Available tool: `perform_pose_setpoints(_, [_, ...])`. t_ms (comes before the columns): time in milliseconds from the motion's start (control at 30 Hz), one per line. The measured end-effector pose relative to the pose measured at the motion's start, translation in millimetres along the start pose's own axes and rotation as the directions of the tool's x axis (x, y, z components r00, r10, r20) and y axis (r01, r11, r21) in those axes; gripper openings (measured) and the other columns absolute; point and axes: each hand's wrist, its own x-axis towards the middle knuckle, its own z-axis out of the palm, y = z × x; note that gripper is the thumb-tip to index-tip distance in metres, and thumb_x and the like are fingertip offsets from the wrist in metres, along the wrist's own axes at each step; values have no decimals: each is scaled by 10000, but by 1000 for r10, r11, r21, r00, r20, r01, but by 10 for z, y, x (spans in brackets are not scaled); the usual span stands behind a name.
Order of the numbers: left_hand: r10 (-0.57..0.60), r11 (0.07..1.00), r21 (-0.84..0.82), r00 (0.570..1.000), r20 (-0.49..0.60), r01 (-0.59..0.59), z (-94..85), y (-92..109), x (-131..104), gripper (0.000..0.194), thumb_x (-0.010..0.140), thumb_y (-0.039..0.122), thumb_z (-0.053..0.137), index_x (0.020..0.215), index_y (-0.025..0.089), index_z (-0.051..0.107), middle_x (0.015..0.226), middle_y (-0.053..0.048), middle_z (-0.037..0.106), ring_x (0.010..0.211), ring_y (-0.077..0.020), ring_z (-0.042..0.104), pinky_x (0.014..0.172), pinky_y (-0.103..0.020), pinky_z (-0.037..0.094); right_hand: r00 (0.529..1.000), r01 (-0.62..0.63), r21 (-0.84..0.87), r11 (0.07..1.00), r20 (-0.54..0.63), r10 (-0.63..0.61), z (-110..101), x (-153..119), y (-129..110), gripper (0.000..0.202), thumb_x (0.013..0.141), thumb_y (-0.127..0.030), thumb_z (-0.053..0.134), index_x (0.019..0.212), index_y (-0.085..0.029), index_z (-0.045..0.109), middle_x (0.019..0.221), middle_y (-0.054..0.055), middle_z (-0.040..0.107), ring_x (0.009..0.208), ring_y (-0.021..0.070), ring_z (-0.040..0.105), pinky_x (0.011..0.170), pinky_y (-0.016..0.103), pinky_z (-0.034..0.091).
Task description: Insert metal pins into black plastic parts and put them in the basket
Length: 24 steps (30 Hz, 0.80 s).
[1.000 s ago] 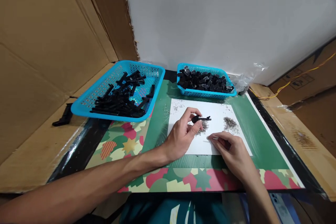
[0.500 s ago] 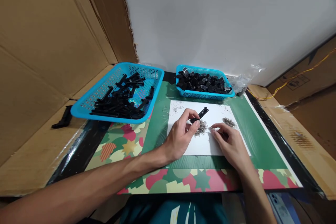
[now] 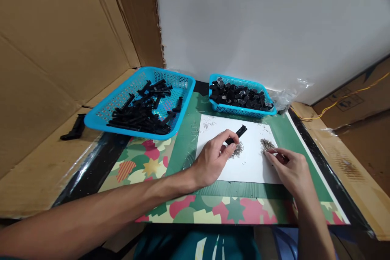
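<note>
My left hand point(image 3: 215, 156) is closed around a long black plastic part point(image 3: 241, 131), whose far end sticks out beyond the fingers. Under that hand lies a pile of small metal pieces point(image 3: 237, 150) on a white sheet point(image 3: 250, 172). At the sheet's right side, my right hand point(image 3: 288, 166) has thumb and fingertips pinched together at the edge of a second pile of small metal pieces point(image 3: 266, 145). Whatever those fingertips hold, if anything, is too small to make out.
A blue basket point(image 3: 100, 125) of long black parts stands at the left, another blue basket point(image 3: 243, 110) of short black pieces at the back. One black part point(image 3: 74, 127) lies far left. A clear plastic bag point(image 3: 284, 98) sits beside the back basket.
My right hand has moved right, from the middle of the sheet to the right pile. My left hand still holds the black part. The view has shifted slightly.
</note>
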Motion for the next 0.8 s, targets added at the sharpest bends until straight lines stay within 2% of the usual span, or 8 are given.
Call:
perform_pose_setpoints(167, [3, 1000, -3, 1000, 14, -3, -1, 5, 10, 131, 1065, 300, 525, 1078, 201, 610, 1001, -1, 628, 743, -111, 510, 661, -241, 384, 1000, 18, 5, 1000, 16, -18, 73, -16, 18, 373, 787, -537, 681, 792, -190, 814, 546, 2, 542, 536, 174, 472, 550, 321, 347])
perform_pose_setpoints(333, [-1, 1000, 17, 999, 39, 1, -14, 9, 12, 146, 1067, 320, 529, 1071, 200, 612, 966, -2, 628, 798, -136, 551, 696, -252, 407, 996, 50, 36, 998, 73, -53, 45, -45, 39, 333, 838, -514, 660, 817, -197, 759, 702, 60, 706, 627, 206, 588, 598, 328, 413])
perform_pose_setpoints(500, [32, 998, 44, 998, 59, -35, -12, 11, 15, 178, 1079, 316, 515, 1086, 199, 649, 988, -13, 638, 849, -156, 577, 741, -274, 429, 992, 125, 86, 988, -1, -126, -58, -105, 17, 293, 896, -493, 647, 838, -213, 710, 728, 46, 685, 616, 183, 533, 567, 309, 388])
perform_pose_setpoints(633, [77, 990, 109, 993, 86, -86, -8, 13, 13, 257, 1077, 265, 507, 1129, 203, 750, 994, -29, 634, 830, -153, 566, 771, -291, 424, 994, 96, 296, 950, 26, -109, -117, -184, -77, 272, 905, -479, 728, 862, -210, 728, 778, 46, 714, 673, 188, 599, 594, 305, 454])
perform_pose_setpoints(733, [97, 987, 117, 986, 135, -113, -7, 37, -2, 275, 1072, 270, 530, 1162, 211, 783, 985, -24, 607, 753, -126, 528, 748, -285, 416, 994, 88, 507, 858, 12, -109, -109, -290, -206, 222, 871, -426, 806, 857, -210, 755, 835, 62, 755, 764, 214, 683, 674, 317, 539])
perform_pose_setpoints(800, [88, 991, 80, 981, 171, -103, -5, 63, -15, 264, 1066, 308, 564, 1147, 210, 795, 986, -24, 605, 729, -117, 516, 720, -276, 414, 992, 93, 583, 807, 17, -127, -67, -376, -293, 187, 882, -388, 812, 838, -214, 761, 818, 56, 749, 771, 211, 695, 690, 310, 558])
